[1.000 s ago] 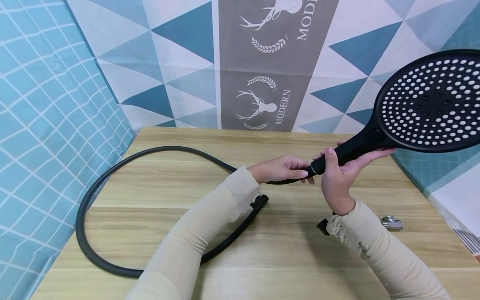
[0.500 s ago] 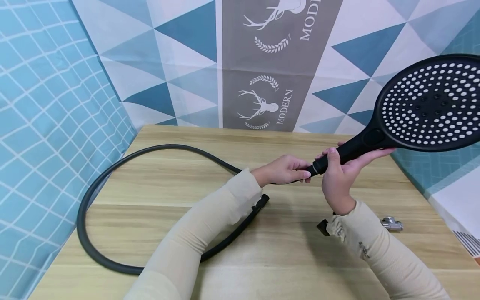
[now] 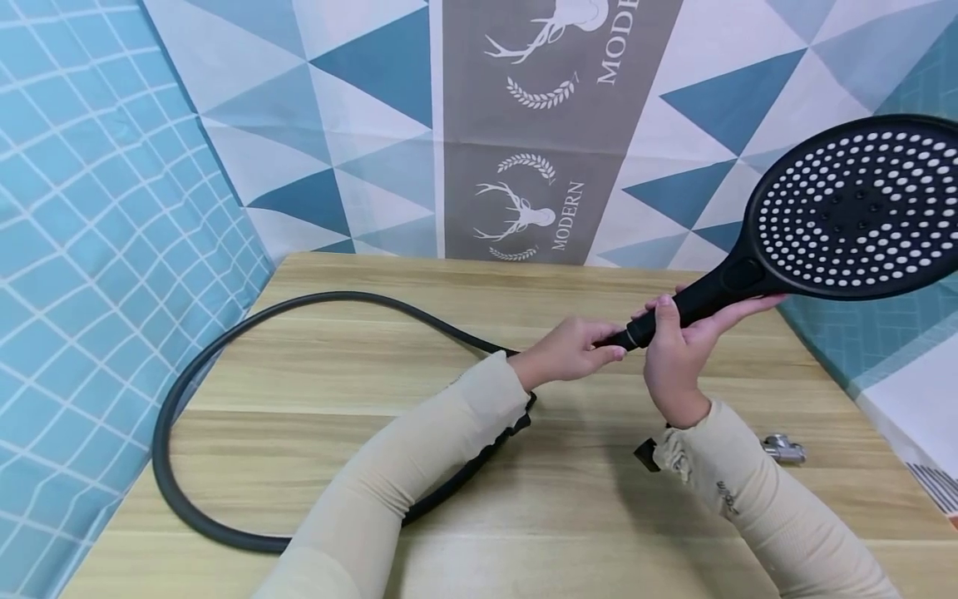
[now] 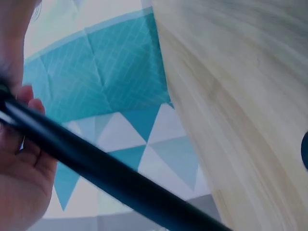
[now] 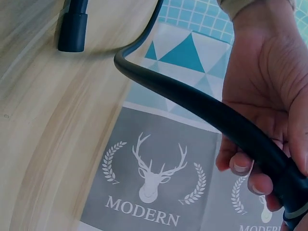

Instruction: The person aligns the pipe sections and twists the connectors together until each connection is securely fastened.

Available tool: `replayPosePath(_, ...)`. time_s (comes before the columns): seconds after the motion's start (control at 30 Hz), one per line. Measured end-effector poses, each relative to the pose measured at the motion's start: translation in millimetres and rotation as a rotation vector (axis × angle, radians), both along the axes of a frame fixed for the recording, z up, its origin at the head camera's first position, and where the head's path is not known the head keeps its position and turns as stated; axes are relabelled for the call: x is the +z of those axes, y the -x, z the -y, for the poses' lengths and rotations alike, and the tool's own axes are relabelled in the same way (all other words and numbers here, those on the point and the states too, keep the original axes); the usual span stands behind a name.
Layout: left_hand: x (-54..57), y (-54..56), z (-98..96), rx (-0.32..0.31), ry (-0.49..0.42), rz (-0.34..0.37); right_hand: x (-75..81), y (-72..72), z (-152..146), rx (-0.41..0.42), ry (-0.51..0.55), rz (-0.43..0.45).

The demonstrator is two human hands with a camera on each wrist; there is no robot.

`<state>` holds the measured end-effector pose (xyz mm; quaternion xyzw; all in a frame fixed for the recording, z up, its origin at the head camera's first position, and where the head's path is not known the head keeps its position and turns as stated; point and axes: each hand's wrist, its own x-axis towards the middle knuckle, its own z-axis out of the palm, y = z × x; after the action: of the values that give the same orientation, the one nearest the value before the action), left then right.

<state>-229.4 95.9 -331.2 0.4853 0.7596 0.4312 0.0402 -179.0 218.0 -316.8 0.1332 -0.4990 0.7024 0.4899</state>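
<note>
Blue-tiled sheeting [image 3: 97, 249] is covering the left side, and a patterned backdrop [image 3: 374, 183] of triangles and grey deer panels is rising behind a wood-grain counter [image 3: 524, 532].

Work is taking place above the counter. Black shower head [image 3: 853, 216] is being held tilted in mid-air at right, nozzle face showing. Right hand [image 3: 674, 358] is gripping its handle, thumb lying over it and fingers supporting from beneath. Left hand [image 3: 569, 351] is pinching the black hose [image 3: 162, 441] at the end meeting the handle; the rest of the hose is looping across the counter.

Progress, as I am judging it: hose and handle are lining up end to end, a pale ring [image 5: 297, 212] showing at the joint. Whether the connection is fully seated, partly turned or only being offered up, I am not able to tell; fingers are masking part of it. Free hose end [image 5: 72, 36] is lying on the counter, joined to nothing that I am seeing. Chrome fitting [image 3: 783, 449] is resting beside the right sleeve [image 3: 756, 491], which is hiding part of it; it appears to be standing apart from the hose. So one joint is seemingly being worked, and the other end is waiting untouched.
</note>
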Motion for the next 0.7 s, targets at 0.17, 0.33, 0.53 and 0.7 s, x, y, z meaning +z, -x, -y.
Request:
replayPosePath(0.17,1.7,10.2,0.6,-0.104,-0.002,0.239,-0.6,0.1,-2.1,0.016,-0.001,-0.023)
replayPosePath(0.33,2.3,16.4,3.4,-0.167,-0.063,0.605,-2.1,0.2,-2.0,0.074,0.008,-0.047)
replayPosePath(0.53,3.5,19.7,2.2,-0.159,-0.044,0.777,-4.2,2.0,-2.6,0.072,0.003,-0.042)
replayPosePath(0.7,1.3,22.8,0.2,-0.169,0.018,0.806,-6.6,4.7,-4.0,0.071,-0.006,-0.030)
